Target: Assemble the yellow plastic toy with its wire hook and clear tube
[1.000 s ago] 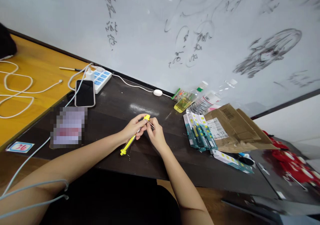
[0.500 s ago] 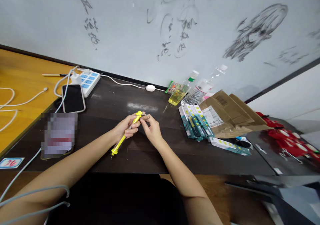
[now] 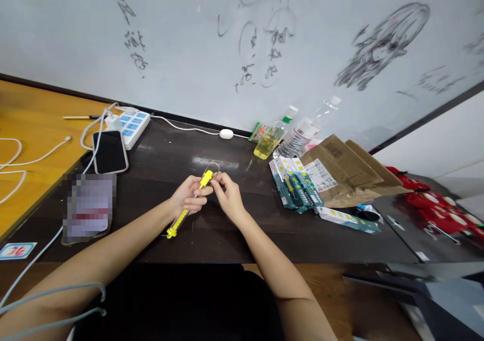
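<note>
My left hand (image 3: 189, 195) is closed around a slim spring scale (image 3: 183, 217), a clear tube with yellow ends. The scale slants from lower left to upper right above the dark table. A thin wire loop (image 3: 212, 164) stands out from its upper yellow end. The thumb and fingers of my right hand (image 3: 227, 192) pinch together beside that end, on the wire loop where it curves down. The wire between my right fingertips is partly hidden. At the lower yellow end a small metal tip shows.
Teal-and-white boxes (image 3: 295, 182) lie to the right beside an opened brown cardboard package (image 3: 340, 167). Behind them are a bottle of yellow liquid (image 3: 269, 143) and a clear water bottle (image 3: 293, 143). A phone (image 3: 110, 152) and power strip (image 3: 133, 127) lie at left.
The wire loop now stands up in an arc above the scale's upper end; before, it lay flatter toward my right fingers. The scale has shifted and turned slightly in my left hand.
</note>
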### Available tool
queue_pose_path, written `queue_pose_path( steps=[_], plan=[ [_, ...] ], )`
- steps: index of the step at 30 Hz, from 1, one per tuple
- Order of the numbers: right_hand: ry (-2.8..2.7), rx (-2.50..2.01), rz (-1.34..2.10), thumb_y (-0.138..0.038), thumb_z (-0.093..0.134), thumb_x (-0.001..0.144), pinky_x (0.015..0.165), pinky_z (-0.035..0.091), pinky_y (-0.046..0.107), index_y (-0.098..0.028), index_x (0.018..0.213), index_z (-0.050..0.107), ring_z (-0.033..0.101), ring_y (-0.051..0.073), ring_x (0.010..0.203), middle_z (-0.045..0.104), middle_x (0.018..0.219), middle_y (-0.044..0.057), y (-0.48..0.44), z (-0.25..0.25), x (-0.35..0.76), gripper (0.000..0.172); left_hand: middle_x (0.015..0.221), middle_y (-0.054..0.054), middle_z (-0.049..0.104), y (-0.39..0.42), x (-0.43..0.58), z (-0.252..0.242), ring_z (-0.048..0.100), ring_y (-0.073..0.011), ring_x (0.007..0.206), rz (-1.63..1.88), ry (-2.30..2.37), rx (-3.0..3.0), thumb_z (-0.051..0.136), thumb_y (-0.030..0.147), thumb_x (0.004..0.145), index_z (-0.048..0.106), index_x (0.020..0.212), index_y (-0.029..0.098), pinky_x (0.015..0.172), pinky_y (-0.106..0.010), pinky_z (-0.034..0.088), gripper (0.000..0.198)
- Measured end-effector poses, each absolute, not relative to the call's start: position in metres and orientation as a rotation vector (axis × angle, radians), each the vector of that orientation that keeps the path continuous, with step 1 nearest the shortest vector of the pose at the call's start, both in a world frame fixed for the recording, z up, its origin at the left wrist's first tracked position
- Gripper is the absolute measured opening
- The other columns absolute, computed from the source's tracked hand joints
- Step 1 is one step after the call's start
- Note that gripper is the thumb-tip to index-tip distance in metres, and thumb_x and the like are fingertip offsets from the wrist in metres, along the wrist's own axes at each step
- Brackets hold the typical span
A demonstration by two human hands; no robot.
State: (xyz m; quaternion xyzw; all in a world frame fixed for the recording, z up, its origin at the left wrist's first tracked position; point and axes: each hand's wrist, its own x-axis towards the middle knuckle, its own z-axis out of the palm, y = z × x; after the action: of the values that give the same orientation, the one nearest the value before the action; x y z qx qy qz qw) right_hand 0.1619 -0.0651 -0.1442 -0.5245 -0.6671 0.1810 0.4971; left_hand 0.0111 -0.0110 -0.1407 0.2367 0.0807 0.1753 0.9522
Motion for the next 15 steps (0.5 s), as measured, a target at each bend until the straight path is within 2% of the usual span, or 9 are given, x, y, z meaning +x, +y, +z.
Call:
queue_pose_path(
  steps=[5, 9, 12, 15],
  plan=[
    [-1.561, -1.217, 0.528, -0.034, 0.046, 0.088, 0.073, 0.046, 0.028, -0.021, 0.076, 0.045, 0.057, 0.013, 0.074, 0.06, 0.09, 0.003, -0.0632, -0.1476, 0.1614, 0.017, 0.05, 0.008, 0.024, -0.0119, 0.0122, -0.1417, 0.001, -0.0007, 0.029, 0.358, 0.214, 0.444, 0.031, 0.028, 0.088, 0.038, 0.065, 0.018, 0.019, -0.01, 0.007, 0.026],
    [-1.514, -1.193, 0.645, -0.037, 0.047, 0.088, 0.066, 0.047, 0.027, -0.022, 0.074, 0.042, 0.055, 0.011, 0.064, 0.059, 0.086, 0.002, -0.0629, -0.1494, 0.1601, 0.021, 0.045, 0.009, 0.02, -0.0112, 0.0137, -0.1437, 0.002, -0.0014, 0.027, 0.326, 0.246, 0.449, 0.03, 0.033, 0.087, 0.032, 0.06, 0.02, 0.018, -0.011, 0.011, 0.03],
    [-1.508, -1.196, 0.683, -0.039, 0.047, 0.087, 0.063, 0.046, 0.026, -0.022, 0.074, 0.042, 0.053, 0.011, 0.061, 0.057, 0.077, 0.0, -0.0638, -0.1488, 0.1604, 0.022, 0.044, 0.009, 0.021, -0.0113, 0.014, -0.1448, 0.005, -0.0016, 0.025, 0.309, 0.235, 0.451, 0.033, 0.034, 0.086, 0.036, 0.062, 0.019, 0.018, -0.012, 0.011, 0.029],
    [-1.512, -1.183, 0.674, -0.04, 0.05, 0.086, 0.062, 0.045, 0.025, -0.021, 0.073, 0.044, 0.052, 0.011, 0.06, 0.055, 0.072, -0.001, -0.0635, -0.1481, 0.1627, 0.023, 0.048, 0.009, 0.027, -0.0114, 0.0127, -0.1455, 0.008, -0.0013, 0.025, 0.326, 0.198, 0.446, 0.034, 0.031, 0.086, 0.048, 0.075, 0.016, 0.019, -0.011, 0.01, 0.022]
  ],
)
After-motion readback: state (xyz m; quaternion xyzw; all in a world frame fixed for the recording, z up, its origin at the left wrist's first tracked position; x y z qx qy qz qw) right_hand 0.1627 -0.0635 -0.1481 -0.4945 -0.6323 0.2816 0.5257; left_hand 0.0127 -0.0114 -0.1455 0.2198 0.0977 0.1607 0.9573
